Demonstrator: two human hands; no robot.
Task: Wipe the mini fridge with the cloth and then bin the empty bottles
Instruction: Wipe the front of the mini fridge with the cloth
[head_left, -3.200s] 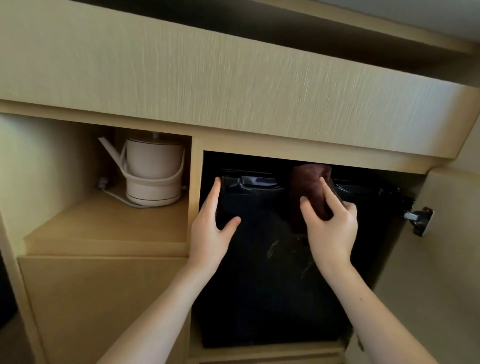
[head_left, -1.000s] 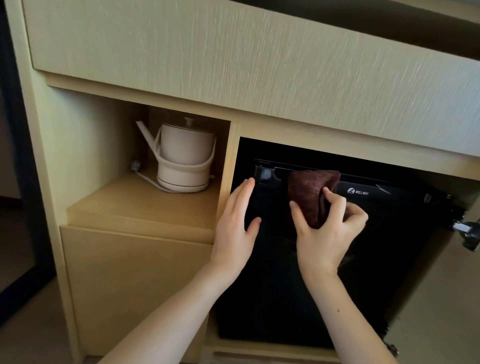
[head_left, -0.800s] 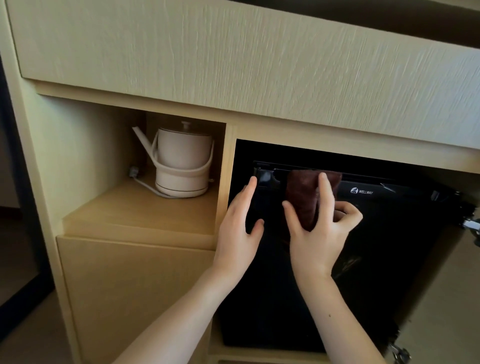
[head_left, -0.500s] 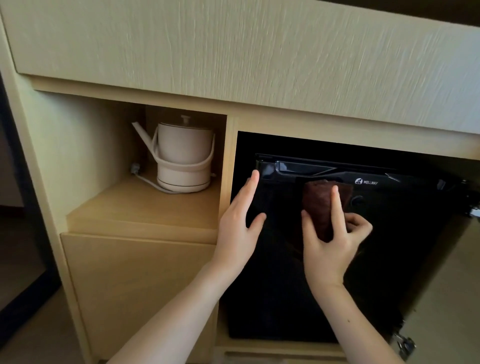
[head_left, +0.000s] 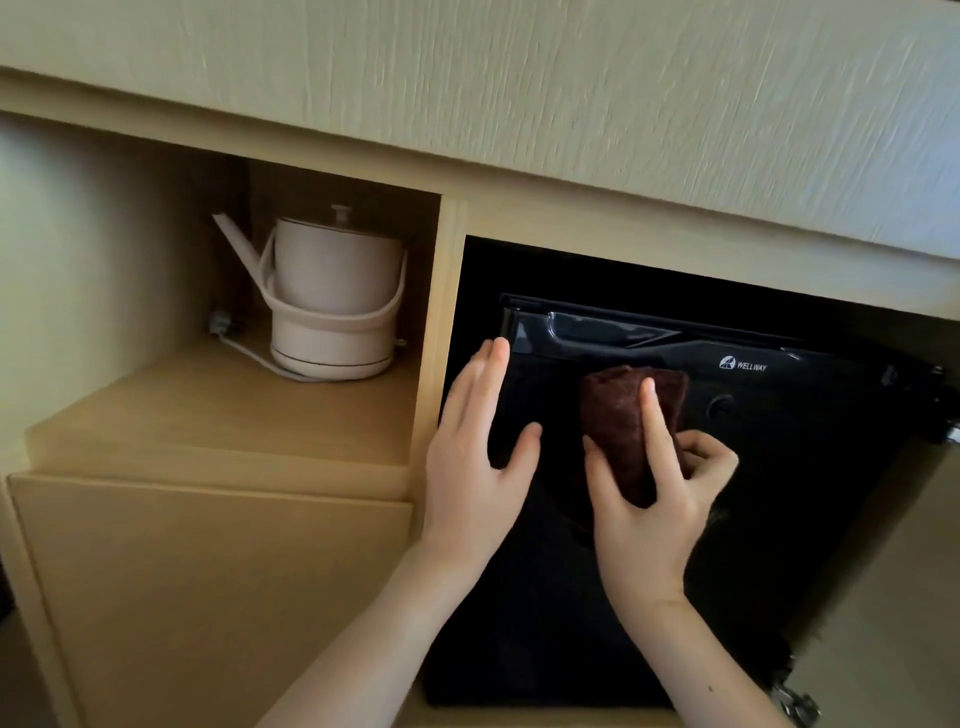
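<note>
Down from the top edge of the mini fridge (head_left: 810, 467) a second earlier, the cloth (head_left: 615, 415) sat at frame centre on its black door, just below the handle recess. My right hand (head_left: 649, 514) pinned it there, index finger straight along it, thumb and curled fingers pinching its sides. My left hand (head_left: 470, 467) lay flat, fingers straight, on the door's left edge. Lower down, the door was too dark to read; the hinge (head_left: 795, 701) at lower right was cut off.

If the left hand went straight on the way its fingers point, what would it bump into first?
The left hand lies flat on the mini fridge door, fingers pointing up. It would first reach the door's top left corner, then probably the cabinet rail above, though depth is unclear.
</note>
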